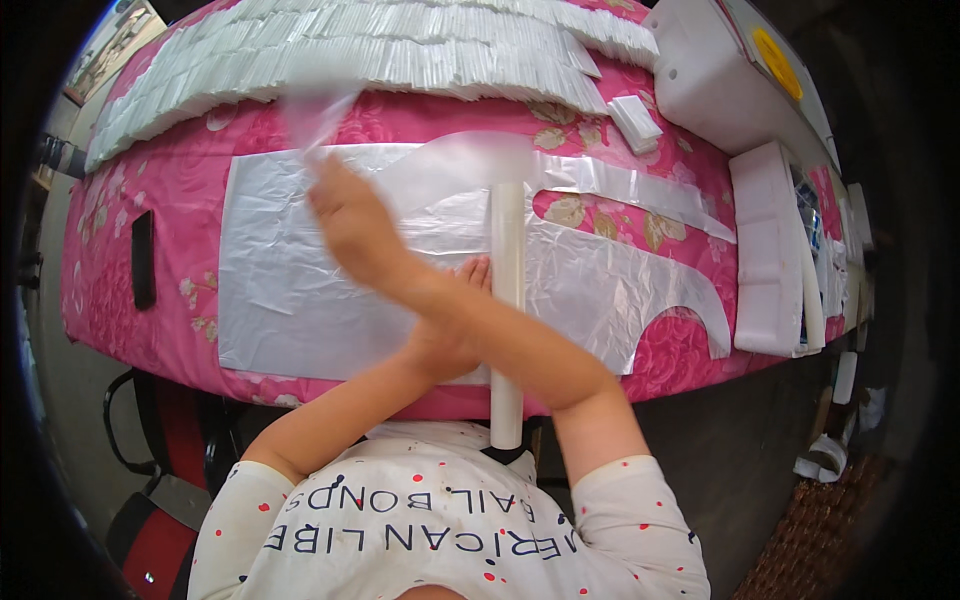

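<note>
A thin, silvery-white plastic sheet [290, 280] with curved cut-outs at its right end lies spread across the table. Over it stands a long pale bar or tube [507, 320], running toward my body. My left hand [450, 335] rests flat on the sheet beside this bar, fingers stretched out, partly hidden under my right forearm. Crossing above it, my right hand [350, 215] is closed on translucent plastic film [455, 165], lifted and blurred by motion, which trails over the sheet's far side.
Rows of folded white plastic packets [400, 50] line the table's far side. A small packet pile [635, 123] lies near white foam boxes [765, 250] on the right. A dark phone-like object [143, 260] lies left on the pink floral cloth [100, 230]. Red-black chairs [165, 430] stand lower left.
</note>
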`<state>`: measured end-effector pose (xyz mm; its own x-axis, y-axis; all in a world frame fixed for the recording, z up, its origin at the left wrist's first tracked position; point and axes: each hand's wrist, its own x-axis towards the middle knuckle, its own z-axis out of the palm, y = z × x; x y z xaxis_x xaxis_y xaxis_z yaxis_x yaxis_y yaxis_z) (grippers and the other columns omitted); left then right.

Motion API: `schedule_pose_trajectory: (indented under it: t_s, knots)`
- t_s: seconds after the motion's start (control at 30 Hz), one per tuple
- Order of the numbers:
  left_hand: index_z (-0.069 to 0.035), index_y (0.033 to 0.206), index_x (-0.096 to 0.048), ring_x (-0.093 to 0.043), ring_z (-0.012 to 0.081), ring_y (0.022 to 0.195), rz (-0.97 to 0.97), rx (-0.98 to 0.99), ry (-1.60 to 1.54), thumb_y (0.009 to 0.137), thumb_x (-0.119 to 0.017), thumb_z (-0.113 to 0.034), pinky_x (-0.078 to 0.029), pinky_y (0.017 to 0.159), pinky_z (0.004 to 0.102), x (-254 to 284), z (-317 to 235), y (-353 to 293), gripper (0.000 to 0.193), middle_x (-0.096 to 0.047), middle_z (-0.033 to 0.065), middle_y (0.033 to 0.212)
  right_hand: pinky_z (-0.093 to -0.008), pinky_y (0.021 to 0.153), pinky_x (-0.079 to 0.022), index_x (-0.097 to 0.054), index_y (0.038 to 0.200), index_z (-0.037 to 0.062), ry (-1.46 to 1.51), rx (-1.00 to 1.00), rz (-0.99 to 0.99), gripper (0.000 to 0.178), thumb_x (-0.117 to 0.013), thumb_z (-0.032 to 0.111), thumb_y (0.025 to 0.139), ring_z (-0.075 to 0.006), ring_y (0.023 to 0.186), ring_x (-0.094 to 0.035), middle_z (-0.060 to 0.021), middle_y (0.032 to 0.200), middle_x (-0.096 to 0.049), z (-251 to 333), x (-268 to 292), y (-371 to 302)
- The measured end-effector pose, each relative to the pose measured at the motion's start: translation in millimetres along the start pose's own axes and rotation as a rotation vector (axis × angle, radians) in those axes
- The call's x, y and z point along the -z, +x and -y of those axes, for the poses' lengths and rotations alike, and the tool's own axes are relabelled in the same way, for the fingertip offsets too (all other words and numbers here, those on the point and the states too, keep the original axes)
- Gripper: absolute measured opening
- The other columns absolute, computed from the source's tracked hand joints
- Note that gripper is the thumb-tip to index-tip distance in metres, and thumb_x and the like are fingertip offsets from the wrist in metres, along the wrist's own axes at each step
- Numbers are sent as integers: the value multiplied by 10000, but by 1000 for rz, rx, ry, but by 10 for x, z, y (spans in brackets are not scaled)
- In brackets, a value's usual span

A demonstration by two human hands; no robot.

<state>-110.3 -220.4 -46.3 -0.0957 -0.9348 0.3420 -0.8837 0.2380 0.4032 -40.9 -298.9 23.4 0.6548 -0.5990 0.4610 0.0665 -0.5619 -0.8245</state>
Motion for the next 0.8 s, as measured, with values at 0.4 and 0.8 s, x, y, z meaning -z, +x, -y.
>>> schedule_pose_trajectory:
  t_s: [0.4, 0.8]
  knots:
    - [125, 1335, -246, -114, 361, 1366, 197, 53, 83, 809, -408, -259, -62, 1103, 473, 53, -85, 63, 671, -163, 271, 1438, -493, 1078, -161, -349, 1342, 18, -239, -82, 533, 609, -527, 325, 847, -394, 1327, -208, -232, 1392, -306, 329, -927, -399]
    - [40, 1333, -294, -526, 192, 963, -181, 697, -1398, 946, -350, -362, -423, 798, 293, 470, 443, 777, 562, -447, 138, 1296, -416, 1015, -315, -509, 1195, 10, -492, -90, 299, 467, -617, 178, 772, -339, 1243, -381, -151, 1299, -460, 179, 1809, -1404]
